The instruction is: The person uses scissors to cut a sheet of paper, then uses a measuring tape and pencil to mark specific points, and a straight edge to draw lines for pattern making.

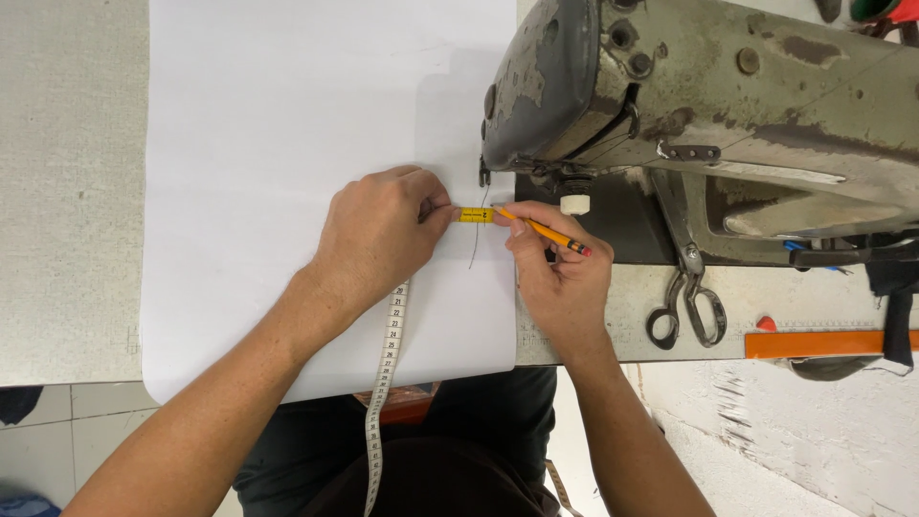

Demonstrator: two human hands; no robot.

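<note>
My left hand (383,235) presses the yellow end of a measuring tape (474,215) flat on a large white sheet of paper (268,144). The tape's white length (388,364) runs from under that hand down over the table edge toward my lap. My right hand (560,273) grips a yellow pencil (546,232) with its tip touching the paper right beside the tape's end. A thin dark thread (476,251) hangs over the paper near the tape end.
An old worn grey sewing machine (708,105) fills the upper right, close above my right hand. Metal scissors (687,302) lie to its front. An orange ruler (828,343) lies at the right edge. The grey tabletop (67,182) extends left of the paper.
</note>
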